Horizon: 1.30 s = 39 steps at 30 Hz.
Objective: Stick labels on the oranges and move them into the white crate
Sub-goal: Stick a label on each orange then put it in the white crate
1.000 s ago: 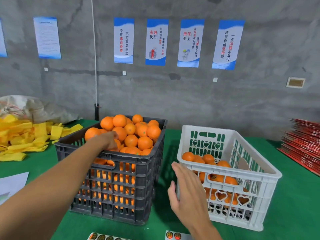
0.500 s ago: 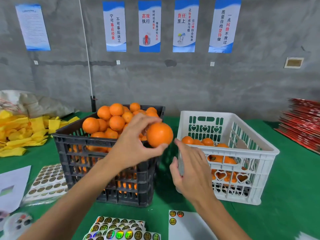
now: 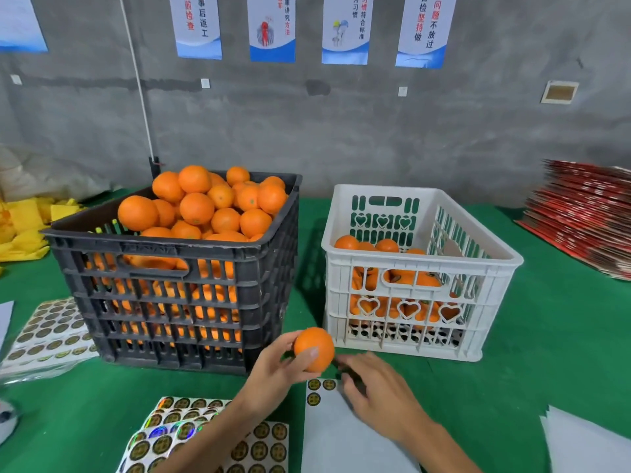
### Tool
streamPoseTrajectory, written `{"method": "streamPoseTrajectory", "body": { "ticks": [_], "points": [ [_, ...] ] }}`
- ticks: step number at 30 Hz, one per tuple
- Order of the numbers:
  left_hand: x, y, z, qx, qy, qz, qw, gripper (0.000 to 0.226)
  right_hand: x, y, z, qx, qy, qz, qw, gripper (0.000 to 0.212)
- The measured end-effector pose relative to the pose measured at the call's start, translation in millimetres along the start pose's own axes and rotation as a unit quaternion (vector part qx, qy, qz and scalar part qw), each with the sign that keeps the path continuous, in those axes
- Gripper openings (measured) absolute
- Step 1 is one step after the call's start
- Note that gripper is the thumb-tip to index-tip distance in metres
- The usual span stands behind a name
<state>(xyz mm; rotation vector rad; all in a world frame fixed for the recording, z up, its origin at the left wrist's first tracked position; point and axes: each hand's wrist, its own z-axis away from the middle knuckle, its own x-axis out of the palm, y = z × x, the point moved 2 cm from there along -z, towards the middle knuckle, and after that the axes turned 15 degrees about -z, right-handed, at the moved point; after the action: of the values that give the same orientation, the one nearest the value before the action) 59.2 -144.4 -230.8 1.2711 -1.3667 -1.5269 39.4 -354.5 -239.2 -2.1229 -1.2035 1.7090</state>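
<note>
Left hand [image 3: 273, 367]: we see it wrapped round one orange [image 3: 314, 348], thumb across the near face, held above the green table [image 3: 532, 353] just in front of the gap between the two crates. The fruit is round, evenly bright orange, no label visible on the side facing us. Right hand [image 3: 379, 387]: palm down, fingers bent over the top corner of a nearly bare backing sheet [image 3: 341, 435]; motion blur there, so we cannot tell whether it pinches anything. Three round gold-and-dark labels [image 3: 321, 390] remain on that sheet; their print is too small to read. Full label sheets [image 3: 191, 435] lie under the left forearm, some holographic. Black crate [image 3: 177, 268] heaped with oranges; white crate [image 3: 416, 268], heart cut-outs in its walls, partly filled. Posters [image 3: 345, 29] on the grey wall carry Chinese text in blue and red, cropped at the top; we read 不放过 on the rightmost.
</note>
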Motion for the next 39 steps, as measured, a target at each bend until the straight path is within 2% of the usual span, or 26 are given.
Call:
{"method": "streamPoseTrajectory", "body": {
  "ticks": [3,7,12,18,24,30,34,36,39],
  "points": [
    [6,-10,-2,-0.049,0.029,0.042,0.998,0.052,10,10,1,0.004,-0.032,0.028,0.999,0.055],
    [9,-16,-5,-0.07,0.031,0.069,0.995,0.055,9,14,-1,0.0,-0.072,0.047,0.996,0.069],
    [9,-26,-9,-0.074,0.03,0.079,0.994,0.065,9,8,-2,-0.002,-0.076,0.041,0.996,0.065],
    [9,-32,-13,-0.077,0.035,0.087,0.993,0.079,12,-1,-7,-0.022,-0.042,0.043,0.998,0.047],
    [10,-32,-10,-0.068,0.029,0.058,0.996,0.084,11,-6,-4,-0.029,-0.052,0.028,0.998,0.054],
    [11,-30,-8,-0.068,0.033,0.06,0.995,0.066,14,-9,-2,-0.026,-0.058,0.045,0.997,0.041],
    [11,-29,-8,-0.069,0.038,0.059,0.995,0.068,15,-11,0,-0.039,-0.027,0.048,0.998,0.033],
    [11,-29,-8,-0.068,0.038,0.061,0.995,0.067,15,-11,0,-0.038,-0.037,0.046,0.997,0.038],
    [11,-31,-9,-0.066,0.043,0.068,0.995,0.064,16,-9,-1,-0.018,-0.063,0.038,0.997,0.058]
  ]
}}
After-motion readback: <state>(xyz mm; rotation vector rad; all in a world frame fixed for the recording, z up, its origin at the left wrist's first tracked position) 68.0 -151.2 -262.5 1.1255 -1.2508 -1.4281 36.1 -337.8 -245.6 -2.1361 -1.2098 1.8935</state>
